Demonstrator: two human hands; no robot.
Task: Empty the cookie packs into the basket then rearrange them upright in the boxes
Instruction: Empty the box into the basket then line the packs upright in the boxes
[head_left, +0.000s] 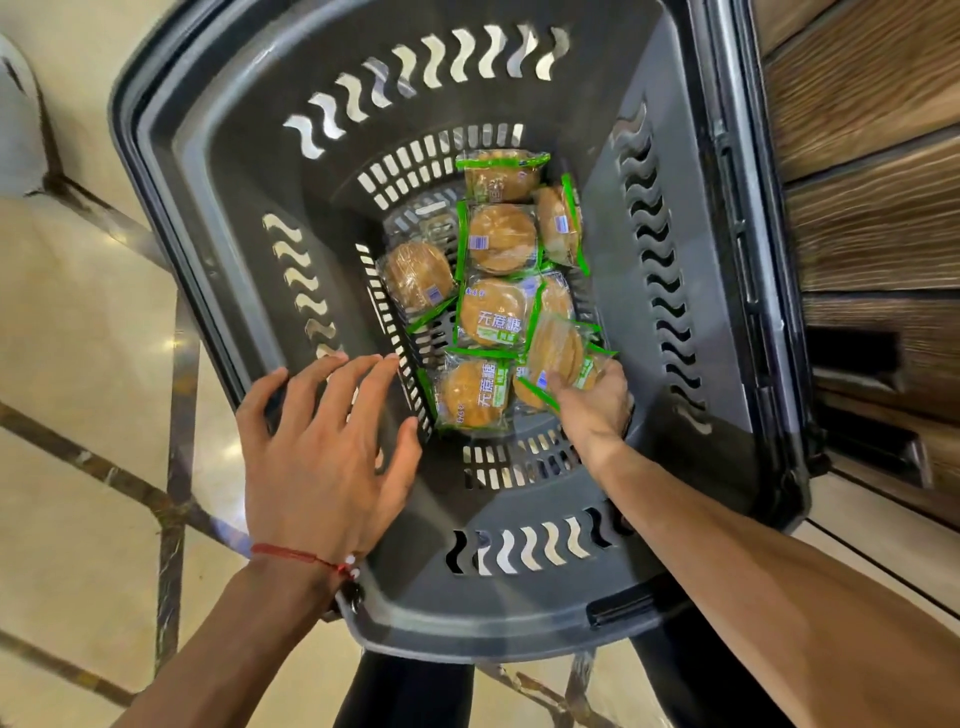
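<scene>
Down on the floor of the basket (244, 171), the right hand (597, 402) reaches in with the arm stretched out, its grip pinching one cookie pack (558, 345) that's tilted up on edge. The other cookie packs (496, 239) lie flat in a loose pile beside it. The left hand (322, 447) is palm down over the near left wall, grip spread wide, holding nothing. Can't tell if it's touching the plastic.
</scene>
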